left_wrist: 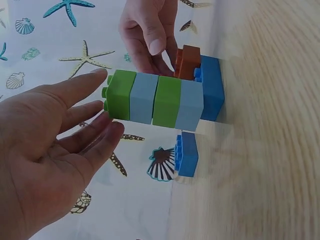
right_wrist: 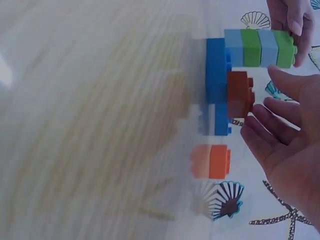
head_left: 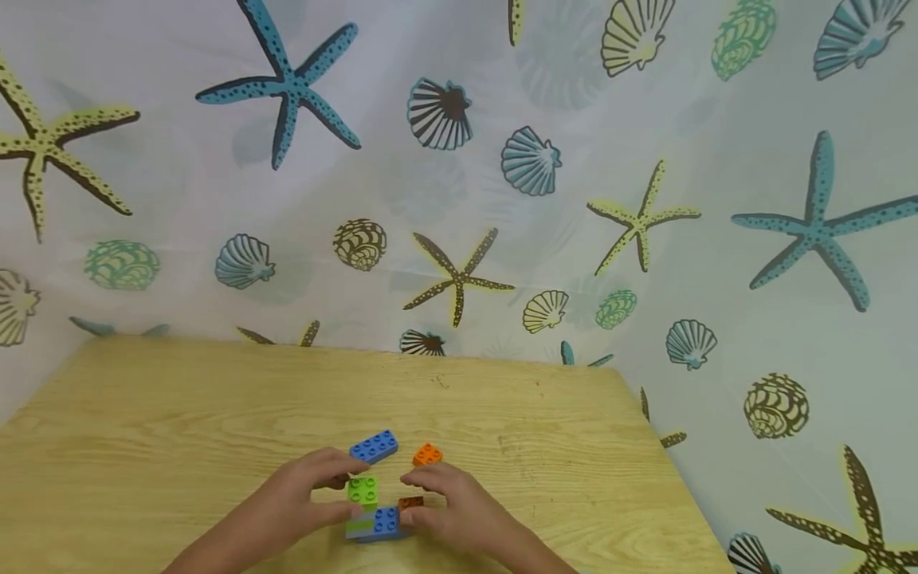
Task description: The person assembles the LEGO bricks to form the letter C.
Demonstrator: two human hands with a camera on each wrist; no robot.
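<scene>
A blue base brick (head_left: pixel 386 522) carries a tower of alternating light blue and green bricks, topped by a green brick (head_left: pixel 362 492) (left_wrist: pixel 120 95). At the base's other end sits a brown brick (head_left: pixel 411 502) (right_wrist: pixel 239 94). My left hand (head_left: pixel 304 498) (left_wrist: pixel 50 145) stands beside the tower, its relaxed fingers parted around the green top; whether they touch it I cannot tell. Around the brown brick, my right hand (head_left: pixel 462 510) (right_wrist: pixel 290 132) has its fingers loosely spread, close to the studs; contact there is unclear.
Behind the build on the wood-patterned table (head_left: pixel 179 399) lie a separate blue brick (head_left: pixel 374 446) and, to its right, an orange brick (head_left: pixel 427 454) (right_wrist: pixel 219 162). A cloth (head_left: pixel 459 191) printed with shells and starfish hangs behind and at the right.
</scene>
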